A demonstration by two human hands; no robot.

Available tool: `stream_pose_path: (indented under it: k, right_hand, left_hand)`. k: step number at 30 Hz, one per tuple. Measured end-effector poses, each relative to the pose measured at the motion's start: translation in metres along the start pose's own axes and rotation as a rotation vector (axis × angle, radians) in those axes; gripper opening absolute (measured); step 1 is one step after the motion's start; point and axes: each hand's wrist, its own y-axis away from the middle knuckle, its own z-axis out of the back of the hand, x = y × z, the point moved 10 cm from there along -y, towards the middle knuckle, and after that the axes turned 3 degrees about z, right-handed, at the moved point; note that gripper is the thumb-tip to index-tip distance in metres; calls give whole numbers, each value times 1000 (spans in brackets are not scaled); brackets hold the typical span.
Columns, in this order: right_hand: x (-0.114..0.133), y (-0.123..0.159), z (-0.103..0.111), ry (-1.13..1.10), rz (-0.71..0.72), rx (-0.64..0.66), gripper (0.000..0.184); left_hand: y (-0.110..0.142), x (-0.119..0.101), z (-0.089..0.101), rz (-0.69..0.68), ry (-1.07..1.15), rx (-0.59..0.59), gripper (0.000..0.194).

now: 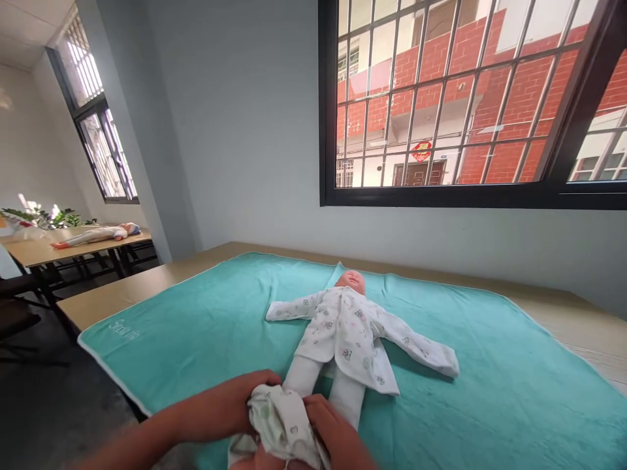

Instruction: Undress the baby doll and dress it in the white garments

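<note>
A baby doll (351, 281) lies on its back with its head toward the wall. It wears a white printed jacket (337, 326) with the sleeves spread out, and its legs (347, 399) look white. At the lower legs, my left hand (247, 398) grips the left side of bunched white printed baby pants (281, 418). My right hand (333, 424) grips the right side of the same cloth. The doll's feet are not clearly seen; pinkish shapes at the bottom edge could be feet or fingers.
A green blanket (215, 326) covers much of the wooden table (108, 297). Behind it are a grey wall (245, 130) and a barred window (441, 98). At far left, another doll (98, 235) lies on a second table (34, 251).
</note>
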Motion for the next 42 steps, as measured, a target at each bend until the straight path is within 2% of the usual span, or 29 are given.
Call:
stream_pose_path:
  k: [3, 5, 6, 8, 10, 13, 16, 20, 24, 26, 30, 32, 34, 38, 40, 42]
  right_hand:
    - [-8, 3, 13, -12, -170, -12, 28]
    - [-9, 6, 23, -97, -243, -62, 20]
    - [-7, 6, 25, -150, -246, -76, 18]
    - [-4, 4, 29, -217, -228, -91, 15]
    - [-2, 2, 34, -239, -190, -118, 12]
    - [0, 2, 44, -294, -141, -199, 12]
    - [-1, 3, 47, -352, -144, -200, 16]
    - [-3, 3, 41, -501, -203, -88, 27]
    - [-2, 5, 37, -834, -237, 12, 31]
    - [5, 7, 30, -912, -240, 148, 33]
    - [21, 24, 9, -755, -284, 564, 33]
    - [23, 30, 9, -687, -300, 656, 27]
    - [20, 25, 20, -639, -282, 593, 26]
    - [4, 9, 56, -624, -252, 256, 25]
    - [-4, 7, 60, -651, -277, 179, 27]
    - [-9, 7, 55, -636, -292, 169, 27]
  left_hand:
    - [-1, -2, 5, 27, 118, 114, 66]
    - [0, -8, 8, 6, 156, 147, 73]
    - [1, -14, 11, -27, 138, 114, 69]
    - [2, -28, 12, -131, 24, -24, 58]
    - [5, -43, -3, -251, -155, -126, 69]
    - [9, -54, -43, -422, -460, -192, 101]
    - [12, -50, -59, -485, -589, -291, 107]
    - [17, -43, -52, -466, -591, -324, 105]
    - [26, -53, -38, -505, -662, -347, 101]
    - [29, -57, -30, -503, -701, -368, 98]
    - [32, -57, -17, -475, -756, -402, 93]
    - [32, -57, -18, -482, -767, -373, 90]
    - [32, -57, -22, -492, -761, -338, 85]
    - [32, -58, -16, -459, -705, -350, 81]
    - [31, -56, -15, -434, -656, -345, 81]
    - [28, -51, -22, -419, -587, -307, 82]
